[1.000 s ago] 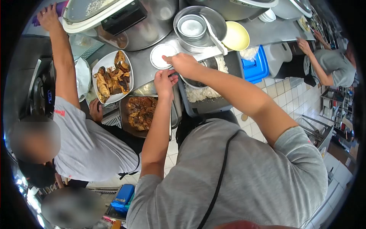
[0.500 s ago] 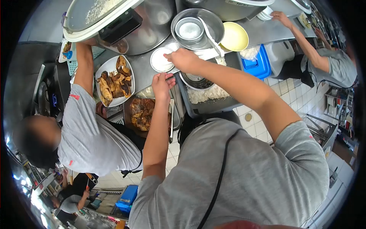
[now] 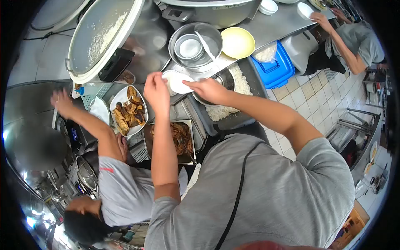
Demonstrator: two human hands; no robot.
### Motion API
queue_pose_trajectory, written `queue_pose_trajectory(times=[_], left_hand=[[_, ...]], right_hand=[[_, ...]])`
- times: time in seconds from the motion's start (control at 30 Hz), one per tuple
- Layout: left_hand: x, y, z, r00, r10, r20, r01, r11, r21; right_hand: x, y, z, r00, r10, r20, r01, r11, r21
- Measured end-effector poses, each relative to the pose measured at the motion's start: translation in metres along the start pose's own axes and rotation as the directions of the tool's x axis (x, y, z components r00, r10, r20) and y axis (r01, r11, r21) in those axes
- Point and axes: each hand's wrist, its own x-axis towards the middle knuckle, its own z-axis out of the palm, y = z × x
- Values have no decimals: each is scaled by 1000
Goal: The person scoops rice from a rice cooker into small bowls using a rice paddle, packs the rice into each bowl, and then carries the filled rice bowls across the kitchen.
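Observation:
Between the thumb and fingers of my right hand [image 3: 204,88] is a flat white round piece [image 3: 182,83], like a lid or small plate, tilted over the counter. Partly behind it, a second white round dish [image 3: 170,76] shows its rim. My left hand [image 3: 156,89] is at that dish's left side, fingertips pinched together; whether they grip anything is hidden. Beneath my right wrist, a metal bowl [image 3: 226,78] rests in a grey tub of white rice [image 3: 241,85]. A white plate of browned cooked pieces [image 3: 129,110] stands left of my left hand.
Behind are a steel basin [image 3: 177,35] with a smaller bowl and white utensil, a yellow plate [image 3: 238,43], and a large rice cooker [image 3: 137,50]. A blue lid [image 3: 280,68] lies right. A co-worker's arm [image 3: 89,121] reaches left; another person [image 3: 358,43] holds a white bowl.
My right hand has lifted the white round piece, uncovering another white round dish. My left hand has moved up and left beside it. The left co-worker's arm has swung away from the cooker.

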Motion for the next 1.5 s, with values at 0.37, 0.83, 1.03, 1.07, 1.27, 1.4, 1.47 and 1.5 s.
queue_pose_trajectory(times=[0.37,0.83,1.03,1.07,1.27,1.4,1.47,1.5], left_hand=[[126,16,155,656,302,692,-750,163,641],[100,80,127,594,326,736,-803,182,567],[95,95,99,585,359,727,-811,267,521],[98,96,96,555,383,738,-832,285,477],[106,107,88,664,23,747,-611,592,525],[100,115,86,698,100,709,-594,635,495],[96,122,88,730,157,665,-617,570,543],[93,125,88,737,152,658,-608,575,548]], right_hand=[[-225,24,-109,971,239,17,-234,960,-152],[-220,-3,-113,876,340,-342,-304,940,156],[-204,2,-122,913,264,-310,-244,964,105],[-201,1,-122,910,263,-319,-245,965,99],[-190,-11,-121,933,250,-260,-230,967,106],[-182,-15,-122,930,226,-289,-198,972,123],[-180,-13,-124,929,245,-277,-220,968,117],[-178,-14,-127,933,241,-267,-217,969,114]])
